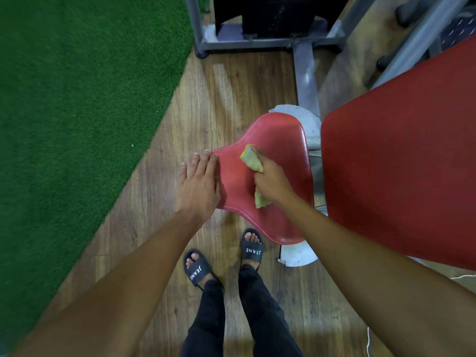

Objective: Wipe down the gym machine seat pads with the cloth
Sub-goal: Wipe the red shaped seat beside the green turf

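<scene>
A small red seat pad (280,140) with a narrow front end sits in the middle of the view. My right hand (270,180) grips a yellow-and-white striped cloth (251,158) and presses it onto the middle of the pad. A corner of the cloth sticks out below my wrist. My left hand (197,182) lies flat with straight fingers on the pad's narrow left end. To the right rises a much larger red back pad (401,163).
Grey metal frame bars (305,76) and a dark weight stack (270,14) stand behind the seat. Green artificial turf (77,99) covers the left side; wooden flooring (219,86) runs under the machine. My feet in black slides (251,251) stand just below the seat.
</scene>
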